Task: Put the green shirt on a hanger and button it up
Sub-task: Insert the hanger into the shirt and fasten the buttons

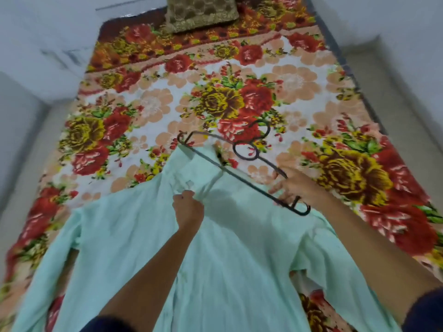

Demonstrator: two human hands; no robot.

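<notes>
Green shirt [215, 259] lies spread flat on bed [299, 75], collar end away from you, sleeves out to both sides. Hanger [242, 154] not yet inside shirt: lies slanted across collar, hook on blanket. Your left hand [188, 209] pinches fabric just below collar; right hand [291, 185] clamped on hanger's right end. Left to do: seat hanger in shoulders, all buttoning. Room: wide open blanket beyond collar; pillow [201, 13] well apart; bed edges near sleeve ends.
</notes>
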